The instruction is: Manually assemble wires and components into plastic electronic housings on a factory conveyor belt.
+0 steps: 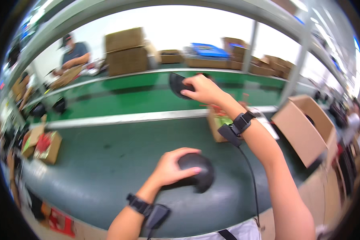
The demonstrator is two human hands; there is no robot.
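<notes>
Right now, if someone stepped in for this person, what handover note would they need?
Left hand: gripping a black domed part on the near dark bench.
Right hand: stretched out to the green belt, fingers closed on a second black part.
Nearby: an open carton on the right, a small box under the right forearm, small boxes at far left.
Done: both parts are in hand.
Left: neither part is in the carton yet, and the second is not off the belt.
</notes>
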